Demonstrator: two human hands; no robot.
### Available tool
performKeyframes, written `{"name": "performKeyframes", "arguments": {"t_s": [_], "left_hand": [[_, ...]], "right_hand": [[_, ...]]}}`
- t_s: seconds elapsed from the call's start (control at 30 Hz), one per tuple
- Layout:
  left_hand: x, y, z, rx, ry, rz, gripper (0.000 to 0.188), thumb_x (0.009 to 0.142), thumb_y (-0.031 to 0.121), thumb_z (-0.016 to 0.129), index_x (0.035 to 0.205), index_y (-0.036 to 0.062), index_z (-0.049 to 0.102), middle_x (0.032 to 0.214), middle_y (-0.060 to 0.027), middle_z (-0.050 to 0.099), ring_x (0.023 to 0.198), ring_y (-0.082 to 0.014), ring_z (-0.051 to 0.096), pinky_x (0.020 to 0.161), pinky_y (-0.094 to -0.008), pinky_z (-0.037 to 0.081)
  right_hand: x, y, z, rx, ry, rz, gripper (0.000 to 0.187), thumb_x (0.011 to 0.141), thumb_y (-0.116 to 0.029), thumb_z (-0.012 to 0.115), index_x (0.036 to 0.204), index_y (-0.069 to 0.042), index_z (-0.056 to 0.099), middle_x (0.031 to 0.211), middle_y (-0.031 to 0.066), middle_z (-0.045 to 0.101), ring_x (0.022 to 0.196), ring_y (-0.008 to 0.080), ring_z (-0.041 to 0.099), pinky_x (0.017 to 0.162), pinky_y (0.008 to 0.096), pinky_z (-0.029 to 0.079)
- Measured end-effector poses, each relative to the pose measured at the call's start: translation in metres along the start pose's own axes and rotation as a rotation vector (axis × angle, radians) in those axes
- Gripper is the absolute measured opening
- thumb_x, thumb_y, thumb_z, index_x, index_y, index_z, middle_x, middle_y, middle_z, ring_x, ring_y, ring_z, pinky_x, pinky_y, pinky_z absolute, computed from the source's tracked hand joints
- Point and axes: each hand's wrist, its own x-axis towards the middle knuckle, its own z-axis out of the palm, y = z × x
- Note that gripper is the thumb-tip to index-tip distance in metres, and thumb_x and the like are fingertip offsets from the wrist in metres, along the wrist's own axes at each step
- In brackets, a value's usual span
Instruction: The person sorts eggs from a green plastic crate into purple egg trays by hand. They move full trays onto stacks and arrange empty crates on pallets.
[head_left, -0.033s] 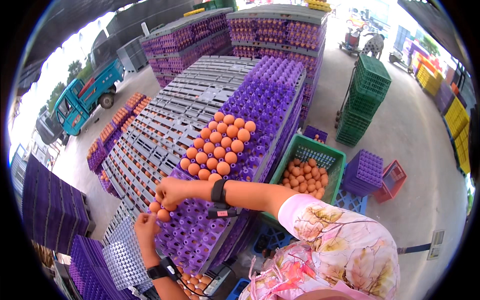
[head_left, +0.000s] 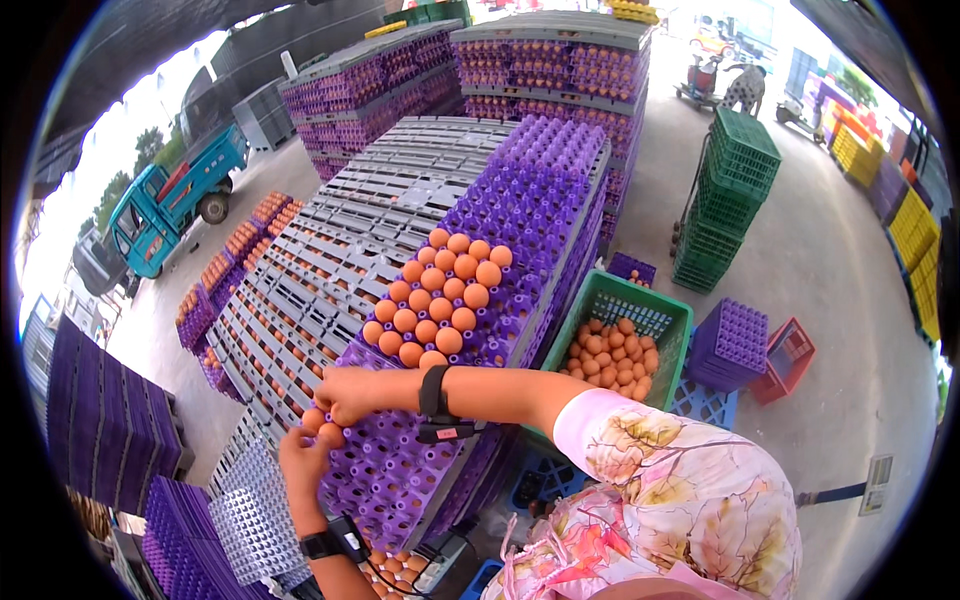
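A purple egg tray point(head_left: 395, 470) lies in front of me on a wide stack. My right hand point(head_left: 348, 393) reaches across from the right, palm down, its curled fingers closed on an egg that is mostly hidden beneath them. My left hand point(head_left: 303, 462) is just nearer to me at the tray's left edge. Its fingers are bent and closed, and whatever they hold is hidden. Between the hands sit a brown egg point(head_left: 330, 434) and another egg point(head_left: 313, 418), close to the fingertips. Farther off, a block of brown eggs point(head_left: 426, 307) fills part of the purple trays.
Grey slatted panels point(head_left: 340, 230) cover eggs left of the trays. A green crate point(head_left: 665, 375) of loose eggs stands right, by a purple tray stack point(head_left: 728, 345) and red basket point(head_left: 785, 360). Green crates point(head_left: 722, 215) tower behind. A blue three-wheeled truck point(head_left: 165, 210) is parked left.
Both hands have shifted very slightly to the right and nearer to me in the picture, as the whole view moved a little. The same eggs lie between them.
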Motion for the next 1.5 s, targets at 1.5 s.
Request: {"name": "performKeyframes", "arguments": {"t_s": [1.5], "left_hand": [[-0.148,0.203,0.436,0.149,-0.739,0.026,0.055,0.068,0.042,0.073,0.116,0.0153,0.067,0.122,-0.0096,0.064,0.112,-0.0327,0.052,0.095,-0.0384,0.048]], "right_hand": [[-0.493,0.233,0.002,0.095,0.083,0.902,0.057,0.068,-0.035,0.076,0.115,-0.003,0.064,0.11,0.0198,0.066,0.105,0.034,0.061,0.089,0.0426,0.049]]}}
